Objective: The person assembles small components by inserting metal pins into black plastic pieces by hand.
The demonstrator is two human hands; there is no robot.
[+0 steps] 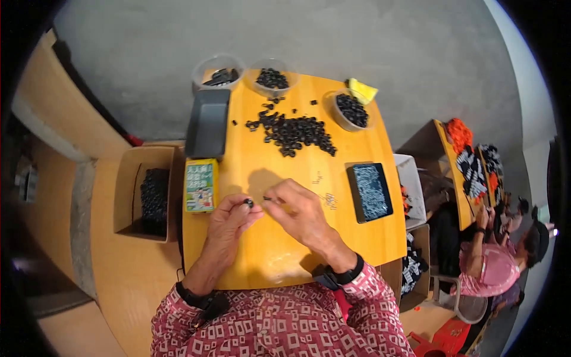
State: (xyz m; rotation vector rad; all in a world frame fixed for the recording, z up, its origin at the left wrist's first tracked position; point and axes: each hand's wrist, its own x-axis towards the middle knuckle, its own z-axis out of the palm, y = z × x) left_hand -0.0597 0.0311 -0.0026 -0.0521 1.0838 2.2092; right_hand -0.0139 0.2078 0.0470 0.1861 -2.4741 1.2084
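Table [380, 244], yellow wood-toned top, glare toward the near edge. Wall [333, 41], grey, plain, beyond the far edge. Floor [137, 279], tan, off the left edge. Second table [465, 206], yellow top, past the right edge. Small bright light [555, 232], far right.

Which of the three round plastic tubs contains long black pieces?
The leftmost tub, beyond the dark rectangular tray: its black pieces are long. The middle tub and right tub hold small, chunky black pieces.
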